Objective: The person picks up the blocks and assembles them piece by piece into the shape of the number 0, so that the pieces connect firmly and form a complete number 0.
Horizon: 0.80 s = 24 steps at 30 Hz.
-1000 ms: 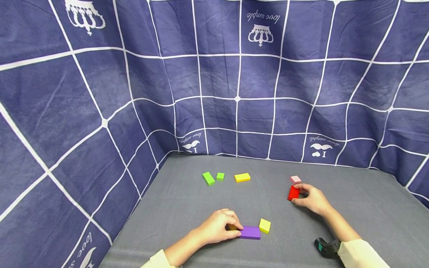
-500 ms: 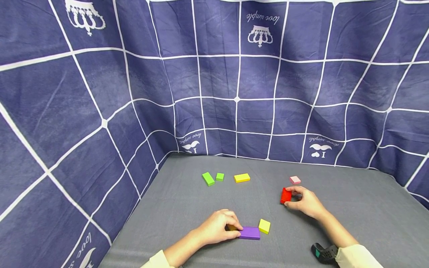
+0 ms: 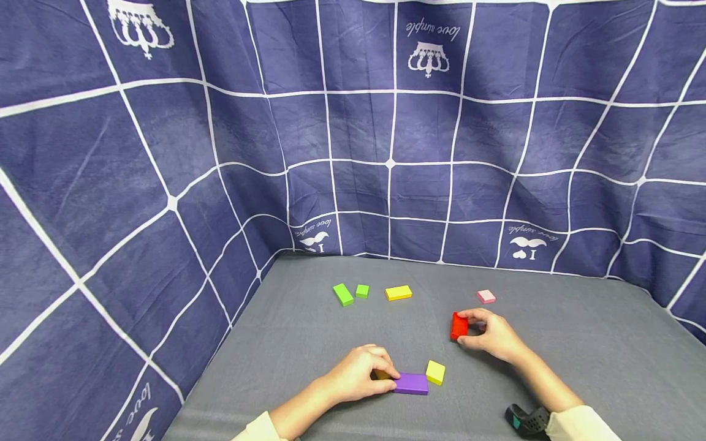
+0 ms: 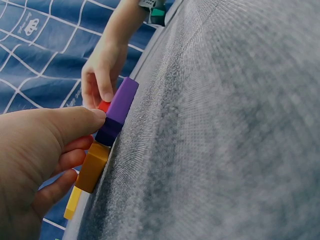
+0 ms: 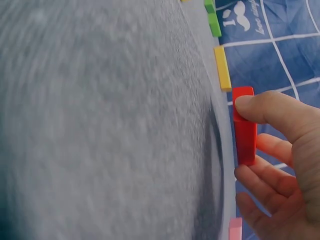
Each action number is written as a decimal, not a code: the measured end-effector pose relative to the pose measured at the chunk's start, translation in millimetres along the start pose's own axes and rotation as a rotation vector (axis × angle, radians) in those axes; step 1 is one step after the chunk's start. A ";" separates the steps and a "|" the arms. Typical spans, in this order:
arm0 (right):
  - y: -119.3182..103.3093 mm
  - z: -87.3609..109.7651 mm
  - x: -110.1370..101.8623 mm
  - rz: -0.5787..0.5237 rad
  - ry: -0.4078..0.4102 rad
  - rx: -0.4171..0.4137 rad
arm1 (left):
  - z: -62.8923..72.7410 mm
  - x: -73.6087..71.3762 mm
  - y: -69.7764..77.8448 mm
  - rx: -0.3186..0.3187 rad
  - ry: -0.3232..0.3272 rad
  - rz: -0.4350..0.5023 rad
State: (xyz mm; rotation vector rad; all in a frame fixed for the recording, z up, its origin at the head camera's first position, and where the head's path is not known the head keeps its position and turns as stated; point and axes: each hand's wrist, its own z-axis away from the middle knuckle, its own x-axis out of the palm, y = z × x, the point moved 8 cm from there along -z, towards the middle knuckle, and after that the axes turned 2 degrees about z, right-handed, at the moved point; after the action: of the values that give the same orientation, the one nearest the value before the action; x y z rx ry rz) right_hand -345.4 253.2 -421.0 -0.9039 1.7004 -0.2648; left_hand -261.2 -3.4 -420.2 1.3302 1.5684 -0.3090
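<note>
Red block [image 3: 459, 326], long axis running near to far, is pinched in the fingers of the right hand [image 3: 489, 334] over the desk [image 3: 287, 334], beyond and right of the crosswise purple block [image 3: 412, 384], its left end gripped by the left hand [image 3: 361, 372].

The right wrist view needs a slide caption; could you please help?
Right hand pinches red block; yellow block, green blocks and pink block also show.

Blue gridded cloth [image 3: 358, 128] hangs — grey surface [image 3: 298, 340] below.
</note>
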 end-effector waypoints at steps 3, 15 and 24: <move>-5.0 0.2 4.4 -0.008 -0.006 -0.034 | 0.2 -0.4 0.4 -0.003 0.000 0.000; -23.6 -1.5 19.6 -0.025 -0.038 -0.120 | 0.7 1.2 -0.9 -0.003 -0.006 -0.003; -35.5 -1.3 30.5 -0.019 -0.078 -0.194 | 0.0 0.9 -0.4 -0.016 -0.014 0.007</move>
State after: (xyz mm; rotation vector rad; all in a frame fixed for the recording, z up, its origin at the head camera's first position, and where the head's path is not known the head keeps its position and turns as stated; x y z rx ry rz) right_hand -333.4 207.9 -421.6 -1.0590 1.6656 -0.0766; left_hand -261.4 -3.0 -421.1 1.3183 1.5507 -0.3003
